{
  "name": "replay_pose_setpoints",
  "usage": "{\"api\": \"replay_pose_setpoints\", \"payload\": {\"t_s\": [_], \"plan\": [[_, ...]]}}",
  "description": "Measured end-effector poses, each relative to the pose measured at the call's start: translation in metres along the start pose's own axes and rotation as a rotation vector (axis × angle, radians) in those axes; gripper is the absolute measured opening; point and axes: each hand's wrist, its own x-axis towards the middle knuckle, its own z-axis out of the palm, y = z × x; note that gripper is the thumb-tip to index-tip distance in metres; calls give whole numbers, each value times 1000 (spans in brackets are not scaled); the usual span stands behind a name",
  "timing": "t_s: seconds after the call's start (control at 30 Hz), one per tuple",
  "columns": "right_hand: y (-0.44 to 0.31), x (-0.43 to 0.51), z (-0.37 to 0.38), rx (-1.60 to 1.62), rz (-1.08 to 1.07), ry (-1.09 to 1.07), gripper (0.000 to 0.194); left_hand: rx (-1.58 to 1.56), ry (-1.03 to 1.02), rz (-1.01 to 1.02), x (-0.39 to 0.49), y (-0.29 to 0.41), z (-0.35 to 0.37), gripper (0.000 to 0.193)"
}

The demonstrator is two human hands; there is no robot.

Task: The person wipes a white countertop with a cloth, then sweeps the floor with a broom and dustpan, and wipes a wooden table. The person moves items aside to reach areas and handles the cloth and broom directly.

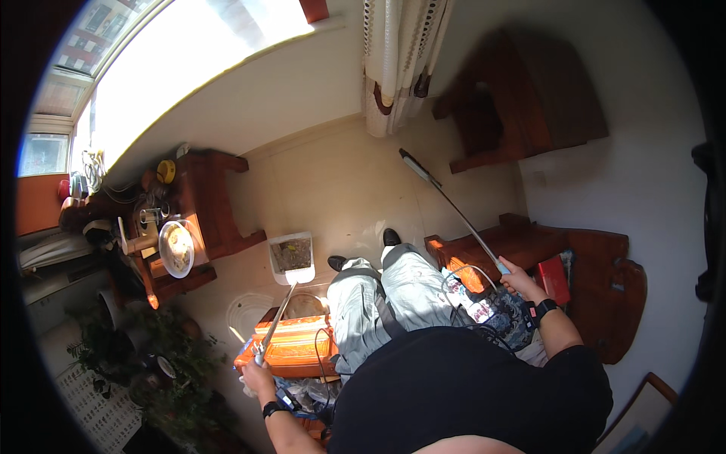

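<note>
My left hand (pixel 258 377) grips the upper end of a long-handled dustpan's metal pole (pixel 278 321). At the pole's far end the white dustpan (pixel 311 272) rests on the floor, with grey dirt and a small greenish bit inside. My right hand (pixel 515 276) is closed around the pale blue grip of a long-handled broom (pixel 472 227). The broom's head (pixel 418 168), narrow and dark-edged, reaches out over the floor ahead, to the right of the dustpan; whether it touches the floor I cannot tell.
Wooden furniture (pixel 195 198) stands at left, holding a covered bowl (pixel 176 249) and clutter. A wooden bench (pixel 590 267) is at right, another wooden piece (pixel 527 108) beyond. Curtains (pixel 391 62) hang ahead. Plants (pixel 176 369) fill the lower left. Small specks lie on the tan floor (pixel 340 187).
</note>
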Motion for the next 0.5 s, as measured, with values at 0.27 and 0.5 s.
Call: {"api": "replay_pose_setpoints", "payload": {"t_s": [0.27,0.5], "plan": [[39,33,-4,429,136,43,66,135,37,201,40,-13,-1,30],[23,72,99,413,-37,-196,30,123,98,350,76,-35,20,28]]}}
